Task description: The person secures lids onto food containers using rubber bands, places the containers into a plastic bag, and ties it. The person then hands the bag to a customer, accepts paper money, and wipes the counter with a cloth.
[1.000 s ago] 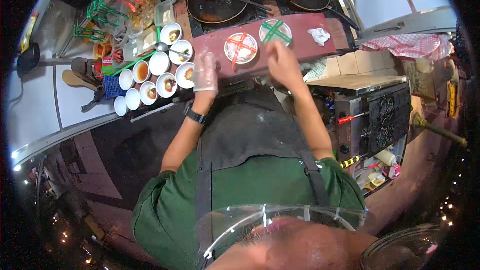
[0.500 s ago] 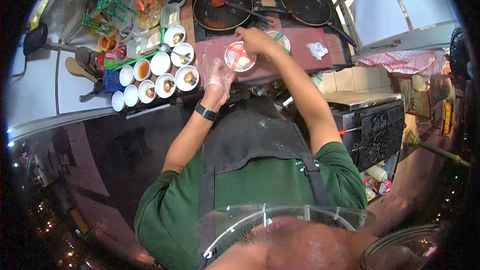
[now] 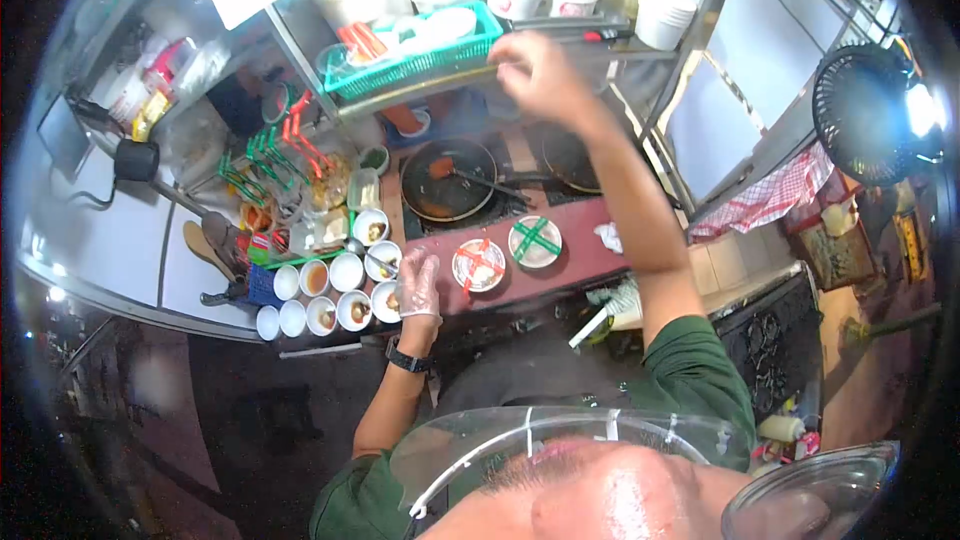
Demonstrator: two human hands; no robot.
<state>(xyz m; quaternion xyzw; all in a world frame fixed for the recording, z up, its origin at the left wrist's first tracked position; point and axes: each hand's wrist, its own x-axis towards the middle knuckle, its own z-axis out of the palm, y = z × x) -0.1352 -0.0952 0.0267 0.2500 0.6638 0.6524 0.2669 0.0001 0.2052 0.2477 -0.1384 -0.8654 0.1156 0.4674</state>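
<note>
My left hand [image 3: 418,285], in a clear plastic glove, hovers beside the white cups with its fingers loosely apart and nothing visible in them. It is nearest a filled cup [image 3: 386,302], which it partly covers. To its right stand a round container crossed with red strips [image 3: 480,265] and another crossed with green strips [image 3: 536,241], both on the reddish counter [image 3: 440,252]. My bare right hand [image 3: 540,78] is raised in front of the upper shelf, near the right end of a teal basket [image 3: 410,50]. Its fingers are bent, apart and slightly blurred, and seem to hold nothing.
Two black frying pans [image 3: 449,180] sit behind the containers; my right arm crosses the right one. Several white cups [image 3: 347,272], some with food, stand at left, with a ladle across them. Stacked paper tubs [image 3: 665,15] stand on the shelf. A fan [image 3: 868,105] is at right.
My right hand has left the containers and risen to the shelf. My left hand has moved off the red-strip container toward the cups. The view has tilted up, showing the shelf.
</note>
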